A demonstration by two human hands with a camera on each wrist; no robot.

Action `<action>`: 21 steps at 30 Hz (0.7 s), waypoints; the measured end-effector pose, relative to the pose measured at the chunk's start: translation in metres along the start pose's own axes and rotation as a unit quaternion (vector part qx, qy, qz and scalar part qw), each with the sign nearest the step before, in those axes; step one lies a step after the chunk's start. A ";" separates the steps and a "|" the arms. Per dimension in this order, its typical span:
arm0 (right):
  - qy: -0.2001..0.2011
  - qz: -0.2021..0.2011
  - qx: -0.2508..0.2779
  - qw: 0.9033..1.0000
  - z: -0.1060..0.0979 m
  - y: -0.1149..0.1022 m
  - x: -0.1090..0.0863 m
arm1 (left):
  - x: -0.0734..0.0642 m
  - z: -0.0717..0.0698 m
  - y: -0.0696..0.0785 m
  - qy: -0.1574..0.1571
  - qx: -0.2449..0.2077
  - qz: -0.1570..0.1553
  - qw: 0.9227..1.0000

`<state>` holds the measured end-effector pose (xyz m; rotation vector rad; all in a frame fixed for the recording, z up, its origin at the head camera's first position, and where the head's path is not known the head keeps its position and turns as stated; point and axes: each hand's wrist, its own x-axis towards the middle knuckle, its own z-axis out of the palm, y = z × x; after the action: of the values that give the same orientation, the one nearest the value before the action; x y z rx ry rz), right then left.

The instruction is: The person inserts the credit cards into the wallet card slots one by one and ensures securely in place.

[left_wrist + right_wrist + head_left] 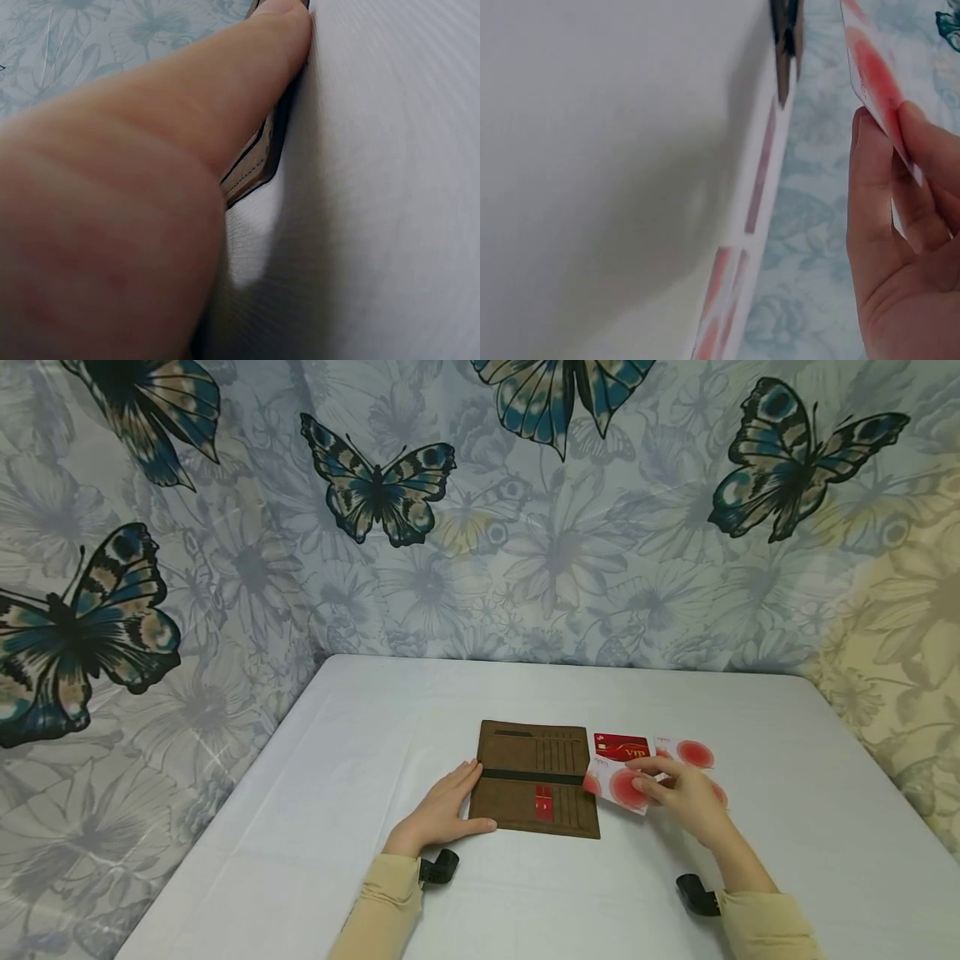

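An opened brown wallet (pixel 513 752) lies flat on the white table, with card slots in both halves. A red card (pixel 543 803) shows in the lower half. My left hand (pixel 441 810) rests at the wallet's left side, fingers along the edge and thumb on the lower left corner. In the left wrist view the thumb (pixel 202 82) covers much of the wallet. Just right of the wallet, my right hand (pixel 688 800) pinches a white card with red circles (pixel 618 783) between thumb and fingers. The right wrist view shows this card (pixel 877 75) tilted and raised off the table.
Beyond the held card lies a red card marked VIP (pixel 621 745). White cards with red circles (pixel 694 752) lie to its right, partly hidden by my right hand. The white-covered table (pixel 375 710) meets butterfly-patterned cloth walls (pixel 555 610) at the back.
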<state>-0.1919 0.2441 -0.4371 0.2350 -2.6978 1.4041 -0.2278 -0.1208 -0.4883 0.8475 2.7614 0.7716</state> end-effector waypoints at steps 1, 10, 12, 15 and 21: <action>0.001 0.004 0.004 1.000 0.001 -0.002 0.000 | 0.000 0.000 0.000 0.001 0.000 0.000 1.000; -0.009 0.011 -0.022 1.000 0.021 -0.029 0.001 | 0.000 0.000 0.000 0.003 0.001 0.001 1.000; -0.009 0.011 -0.036 0.999 0.026 -0.033 0.003 | 0.000 0.000 0.000 0.003 0.002 0.001 1.000; -0.012 0.016 -0.045 0.999 0.032 -0.036 0.004 | 0.000 0.000 0.000 0.003 0.001 0.001 1.000; -0.017 0.026 -0.046 0.998 0.040 -0.036 0.005 | 0.000 0.000 0.000 0.001 -0.002 0.003 1.000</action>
<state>-0.1907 0.1901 -0.4304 0.1834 -2.8071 1.2966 -0.2280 -0.1208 -0.4885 0.8542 2.7590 0.7795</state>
